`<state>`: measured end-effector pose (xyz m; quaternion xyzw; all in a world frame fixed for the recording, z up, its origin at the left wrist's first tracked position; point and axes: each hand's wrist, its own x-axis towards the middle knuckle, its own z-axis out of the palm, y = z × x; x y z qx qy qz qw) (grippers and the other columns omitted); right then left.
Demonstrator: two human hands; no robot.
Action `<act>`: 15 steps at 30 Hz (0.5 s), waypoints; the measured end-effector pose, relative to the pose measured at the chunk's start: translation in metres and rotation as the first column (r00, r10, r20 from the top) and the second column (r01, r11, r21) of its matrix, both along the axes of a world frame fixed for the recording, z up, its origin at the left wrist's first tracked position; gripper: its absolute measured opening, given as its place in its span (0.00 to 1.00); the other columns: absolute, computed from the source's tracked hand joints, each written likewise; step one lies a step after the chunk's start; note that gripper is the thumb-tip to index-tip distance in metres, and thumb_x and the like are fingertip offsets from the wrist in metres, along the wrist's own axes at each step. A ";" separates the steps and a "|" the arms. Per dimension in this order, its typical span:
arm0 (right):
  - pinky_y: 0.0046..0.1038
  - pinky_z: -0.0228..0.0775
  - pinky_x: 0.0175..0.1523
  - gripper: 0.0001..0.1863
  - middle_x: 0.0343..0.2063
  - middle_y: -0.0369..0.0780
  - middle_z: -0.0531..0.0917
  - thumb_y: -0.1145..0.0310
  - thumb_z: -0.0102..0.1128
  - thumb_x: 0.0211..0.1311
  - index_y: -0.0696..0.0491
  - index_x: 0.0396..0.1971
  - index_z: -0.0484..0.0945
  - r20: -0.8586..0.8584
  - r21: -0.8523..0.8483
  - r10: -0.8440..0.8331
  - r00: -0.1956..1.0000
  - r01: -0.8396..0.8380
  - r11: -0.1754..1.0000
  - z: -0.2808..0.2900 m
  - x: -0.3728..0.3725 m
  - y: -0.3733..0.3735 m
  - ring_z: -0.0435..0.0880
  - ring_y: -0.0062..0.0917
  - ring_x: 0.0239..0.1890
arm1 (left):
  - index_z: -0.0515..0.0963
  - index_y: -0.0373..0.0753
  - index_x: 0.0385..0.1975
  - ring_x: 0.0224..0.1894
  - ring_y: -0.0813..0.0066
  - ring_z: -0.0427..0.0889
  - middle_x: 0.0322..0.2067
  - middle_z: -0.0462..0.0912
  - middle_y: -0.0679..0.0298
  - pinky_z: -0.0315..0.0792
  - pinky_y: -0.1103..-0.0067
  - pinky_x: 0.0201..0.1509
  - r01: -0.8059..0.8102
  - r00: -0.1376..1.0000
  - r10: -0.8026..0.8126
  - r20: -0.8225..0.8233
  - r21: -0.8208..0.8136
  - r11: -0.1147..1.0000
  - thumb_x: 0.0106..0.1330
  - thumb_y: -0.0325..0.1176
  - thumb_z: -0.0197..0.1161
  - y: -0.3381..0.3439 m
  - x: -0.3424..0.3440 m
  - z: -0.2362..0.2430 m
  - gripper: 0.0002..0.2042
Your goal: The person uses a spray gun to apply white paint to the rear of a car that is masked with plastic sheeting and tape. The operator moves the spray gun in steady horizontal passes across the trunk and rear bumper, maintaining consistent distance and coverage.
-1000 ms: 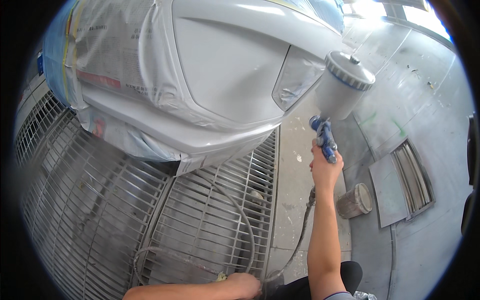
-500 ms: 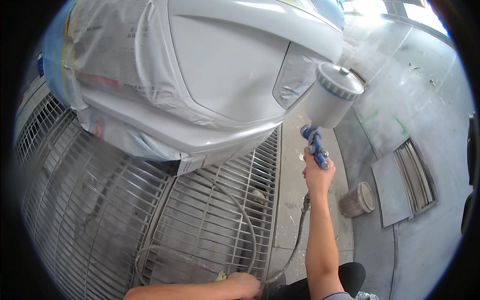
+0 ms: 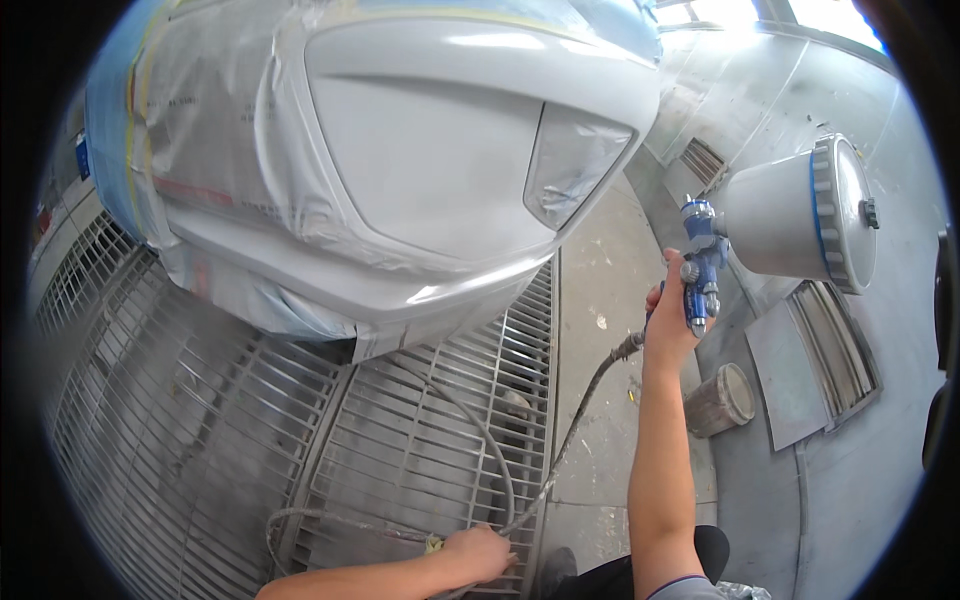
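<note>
My right hand (image 3: 676, 335) is wrapped round the handle of a blue spray gun (image 3: 704, 262), held up to the right of a white car body (image 3: 430, 140). The gun's large grey paint cup (image 3: 775, 212) lies tipped over to the right, its ribbed lid outward. From the handle a grimy air hose (image 3: 572, 428) runs down to my left hand (image 3: 476, 556), low over the floor grating. That hand is closed round the hose; a bit of yellowish material (image 3: 433, 544) shows beside it. Plastic masking sheet (image 3: 215, 120) covers the car's left part, and masking film (image 3: 578, 165) covers a corner recess.
Metal floor grating (image 3: 400, 450) spans the left and middle, with hose loops on it. On the right, a dirty bucket (image 3: 722, 400) stands by the grey wall (image 3: 870, 500), near a louvred vent (image 3: 835, 350). Masking sheet hangs along the car's lower edge.
My right hand has swung the spray gun right, away from the car, and its cup has tipped from upright to sideways. The hose has lifted. My left hand has risen slightly.
</note>
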<state>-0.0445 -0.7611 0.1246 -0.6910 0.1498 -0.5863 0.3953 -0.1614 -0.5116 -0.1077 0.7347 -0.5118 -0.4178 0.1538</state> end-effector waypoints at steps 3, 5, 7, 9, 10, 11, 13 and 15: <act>0.21 0.61 0.23 0.12 0.15 0.31 0.75 0.63 0.68 0.72 0.58 0.34 0.85 -0.116 0.051 0.050 0.992 -0.044 0.998 0.013 -0.028 -0.007 0.73 0.13 0.17 | 0.88 0.39 0.48 0.52 0.50 0.88 0.50 0.89 0.52 0.83 0.56 0.52 0.065 0.998 -0.064 -0.021 0.076 0.995 0.77 0.55 0.57 -0.006 0.003 -0.001 0.24; 0.22 0.62 0.22 0.14 0.14 0.31 0.75 0.62 0.68 0.72 0.58 0.33 0.85 -0.216 0.109 0.095 0.972 -0.073 0.991 0.019 -0.045 -0.013 0.73 0.14 0.15 | 0.88 0.38 0.49 0.51 0.50 0.89 0.50 0.89 0.52 0.83 0.56 0.51 0.117 0.993 -0.112 -0.049 0.114 0.987 0.77 0.56 0.58 -0.010 0.002 -0.012 0.25; 0.22 0.63 0.21 0.15 0.14 0.32 0.75 0.60 0.68 0.72 0.59 0.33 0.85 -0.176 0.157 0.165 0.971 -0.138 0.978 0.017 -0.051 -0.025 0.74 0.15 0.14 | 0.89 0.43 0.43 0.45 0.49 0.89 0.44 0.88 0.51 0.83 0.55 0.48 0.102 0.993 -0.089 -0.079 0.182 0.978 0.74 0.57 0.60 -0.012 0.003 -0.021 0.22; 0.22 0.64 0.20 0.17 0.14 0.33 0.76 0.58 0.68 0.71 0.59 0.33 0.85 -0.167 0.191 0.199 0.966 -0.166 0.967 0.023 -0.055 -0.035 0.74 0.16 0.14 | 0.90 0.40 0.33 0.42 0.48 0.90 0.35 0.90 0.48 0.83 0.56 0.46 0.047 0.999 -0.048 0.014 0.071 0.996 0.69 0.56 0.64 -0.005 0.006 -0.027 0.22; 0.22 0.64 0.20 0.17 0.14 0.33 0.76 0.58 0.69 0.71 0.59 0.32 0.85 -0.173 0.209 0.214 0.961 -0.176 0.962 0.027 -0.051 -0.035 0.74 0.17 0.14 | 0.90 0.42 0.33 0.40 0.48 0.89 0.34 0.89 0.49 0.83 0.56 0.44 -0.027 0.994 0.033 0.109 -0.057 0.998 0.69 0.55 0.64 0.007 0.008 -0.041 0.21; 0.22 0.65 0.20 0.17 0.14 0.33 0.76 0.58 0.69 0.71 0.59 0.32 0.85 -0.180 0.231 0.233 0.956 -0.189 0.954 0.030 -0.046 -0.033 0.74 0.17 0.14 | 0.90 0.43 0.33 0.38 0.48 0.89 0.33 0.89 0.51 0.82 0.56 0.42 -0.087 0.973 0.123 0.195 -0.185 0.979 0.69 0.54 0.65 0.024 0.011 -0.063 0.20; 0.22 0.65 0.20 0.18 0.14 0.33 0.76 0.57 0.69 0.71 0.59 0.33 0.85 -0.163 0.247 0.233 0.959 -0.189 0.950 0.045 -0.055 -0.043 0.74 0.17 0.14 | 0.89 0.46 0.37 0.39 0.48 0.88 0.36 0.86 0.53 0.81 0.55 0.43 -0.166 0.933 0.244 0.264 -0.285 0.944 0.71 0.55 0.62 0.048 0.021 -0.041 0.19; 0.22 0.64 0.20 0.17 0.14 0.33 0.76 0.57 0.68 0.71 0.58 0.33 0.84 -0.184 0.246 0.234 0.955 -0.185 0.951 0.064 -0.068 -0.057 0.74 0.17 0.14 | 0.88 0.49 0.44 0.43 0.48 0.89 0.44 0.82 0.54 0.81 0.54 0.47 -0.278 0.906 0.329 0.267 -0.210 0.937 0.76 0.57 0.58 0.081 0.028 0.029 0.20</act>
